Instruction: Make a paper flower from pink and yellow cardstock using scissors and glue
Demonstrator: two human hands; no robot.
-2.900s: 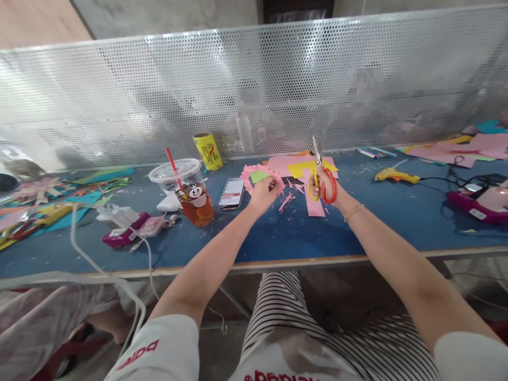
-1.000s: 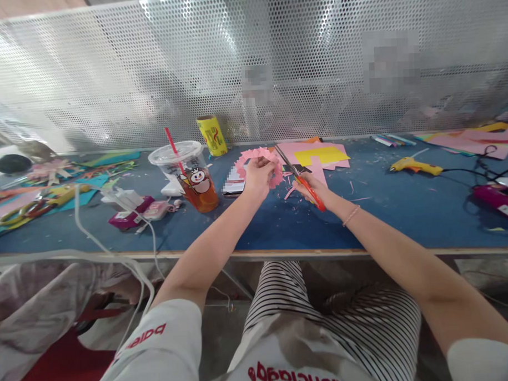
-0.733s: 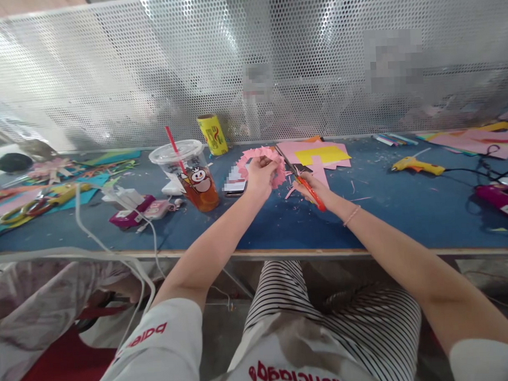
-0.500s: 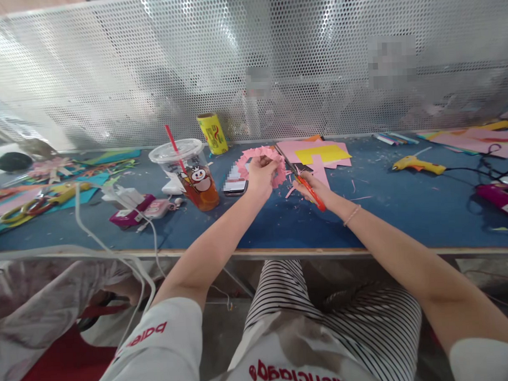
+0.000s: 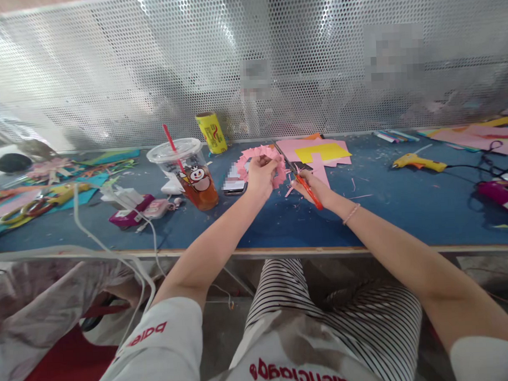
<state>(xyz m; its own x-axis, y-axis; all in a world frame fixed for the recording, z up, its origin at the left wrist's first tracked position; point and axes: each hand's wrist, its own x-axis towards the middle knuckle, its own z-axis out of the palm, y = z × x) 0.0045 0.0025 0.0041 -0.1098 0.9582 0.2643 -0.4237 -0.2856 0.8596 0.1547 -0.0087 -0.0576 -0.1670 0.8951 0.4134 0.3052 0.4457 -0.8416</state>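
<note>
Paper ring (image 5: pixel 252 153), pink with a jagged, pointed rim, is pinched in your left hand (image 5: pixel 262 174) over the blue table (image 5: pixel 272 230); your right hand (image 5: pixel 316 187) grips red-handled scissors (image 5: pixel 309 192) just beside it.

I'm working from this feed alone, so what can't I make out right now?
All in the head view:
Pink ring: lower part hidden by the left hand.
Scissors: partly covered by the right hand; whether they touch the ring is too small to tell.
Phone: partly pixelated, and partly hidden behind the ring.
Purple box at right: cut off by the picture's edge.
</note>
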